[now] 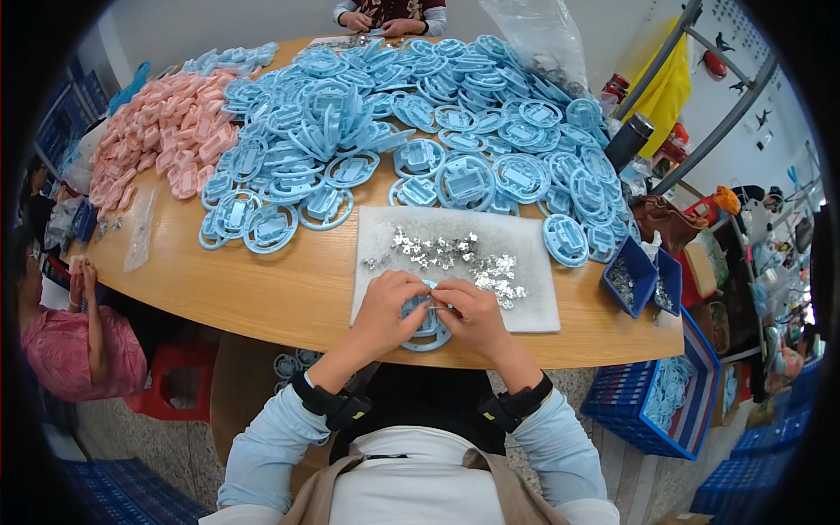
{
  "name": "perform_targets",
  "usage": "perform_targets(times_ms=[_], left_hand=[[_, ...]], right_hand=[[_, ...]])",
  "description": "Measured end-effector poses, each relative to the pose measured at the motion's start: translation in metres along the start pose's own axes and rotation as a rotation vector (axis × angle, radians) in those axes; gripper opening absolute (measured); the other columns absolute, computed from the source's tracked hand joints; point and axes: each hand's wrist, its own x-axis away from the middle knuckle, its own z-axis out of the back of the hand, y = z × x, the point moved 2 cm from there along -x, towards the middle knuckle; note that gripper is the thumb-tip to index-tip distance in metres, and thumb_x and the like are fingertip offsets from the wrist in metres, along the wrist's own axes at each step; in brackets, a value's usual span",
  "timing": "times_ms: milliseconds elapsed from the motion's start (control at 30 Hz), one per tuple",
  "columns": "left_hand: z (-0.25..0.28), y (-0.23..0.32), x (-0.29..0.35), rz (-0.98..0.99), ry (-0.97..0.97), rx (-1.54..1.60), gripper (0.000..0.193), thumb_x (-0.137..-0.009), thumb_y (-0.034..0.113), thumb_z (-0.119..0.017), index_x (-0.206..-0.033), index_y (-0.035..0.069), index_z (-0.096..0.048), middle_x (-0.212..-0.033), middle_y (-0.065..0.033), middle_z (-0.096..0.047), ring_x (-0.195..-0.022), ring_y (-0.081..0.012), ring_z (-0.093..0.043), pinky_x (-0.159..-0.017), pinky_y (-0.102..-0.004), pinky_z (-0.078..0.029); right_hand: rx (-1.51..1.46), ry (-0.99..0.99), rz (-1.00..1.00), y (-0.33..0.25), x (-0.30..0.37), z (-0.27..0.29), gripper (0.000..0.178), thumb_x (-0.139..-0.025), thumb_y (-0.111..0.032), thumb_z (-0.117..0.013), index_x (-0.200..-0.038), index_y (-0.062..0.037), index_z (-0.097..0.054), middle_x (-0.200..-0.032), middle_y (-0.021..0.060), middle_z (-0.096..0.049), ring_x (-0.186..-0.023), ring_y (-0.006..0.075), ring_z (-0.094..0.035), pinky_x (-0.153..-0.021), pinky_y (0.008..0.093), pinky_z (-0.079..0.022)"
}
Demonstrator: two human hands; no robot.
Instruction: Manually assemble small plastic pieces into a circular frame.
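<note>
Near the table's front edge, my left hand (389, 306) is closed on a light-blue round plastic part (425, 344) with a ring-shaped rim. My right hand (474, 317) meets it over the middle of this part, thumb and fingers pinched together. A thin, shiny bit shows at the right fingertips, too small to name. Both hands partly cover the blue part, which lies at the front of a white foam sheet (372, 229). Just beyond my fingers, small silver metal clips (437, 249) are scattered over the sheet.
A large heap of blue round parts (297, 131) fills the table's far side, beside a pink heap (166, 131). Two blue bins (630, 278) of small metal pieces stand right. A blue crate (630, 407) sits below. Other people work at far and left.
</note>
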Motion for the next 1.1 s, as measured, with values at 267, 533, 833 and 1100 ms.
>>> perform_targets(times_ms=[267, 533, 833, 1100], left_hand=[[0.004, 0.0, 0.016, 0.009, 0.019, -0.077, 0.064, -0.06, 0.032, -0.08, -0.11, -0.001, -0.058, -0.114, -0.0158, -0.053, -0.106, -0.0324, -0.049, -0.091, -0.0404, -0.039], [0.002, -0.002, 0.018, -0.014, 0.057, -0.044, 0.059, -0.058, 0.026, -0.082, -0.105, 0.0, -0.059, -0.105, -0.0145, -0.057, -0.101, -0.0312, -0.052, -0.087, -0.0393, -0.042], [-0.001, -0.004, 0.018, -0.026, 0.067, -0.052, 0.061, -0.057, 0.025, -0.082, -0.106, -0.002, -0.056, -0.104, -0.0157, -0.055, -0.1, -0.0322, -0.05, -0.088, -0.0398, -0.042], [0.003, 0.005, 0.02, 0.02, 0.052, 0.007, 0.066, -0.056, 0.024, -0.084, -0.11, 0.001, -0.054, -0.116, -0.0177, -0.046, -0.11, -0.0351, -0.046, -0.092, -0.0409, -0.041]], right_hand=[[0.122, -0.078, 0.106, 0.009, -0.005, -0.01, 0.019, -0.071, -0.004, -0.067, -0.089, -0.0067, -0.065, -0.094, 0.0057, -0.064, -0.069, 0.0246, -0.064, -0.057, 0.0314, -0.052], [0.269, -0.119, 0.047, -0.006, 0.002, -0.018, 0.018, -0.072, -0.005, -0.066, -0.09, -0.0069, -0.064, -0.098, 0.0051, -0.062, -0.067, 0.0251, -0.063, -0.058, 0.032, -0.052], [0.222, 0.034, -0.178, -0.009, 0.008, -0.026, 0.02, -0.074, -0.006, -0.066, -0.095, -0.0043, -0.066, -0.094, 0.009, -0.063, -0.061, 0.02, -0.06, -0.056, 0.0282, -0.048], [0.064, 0.032, -0.57, -0.004, 0.001, -0.016, 0.038, -0.068, -0.02, -0.069, -0.102, -0.0042, -0.066, -0.098, 0.0135, -0.065, -0.082, 0.0293, -0.065, -0.073, 0.0347, -0.051]])
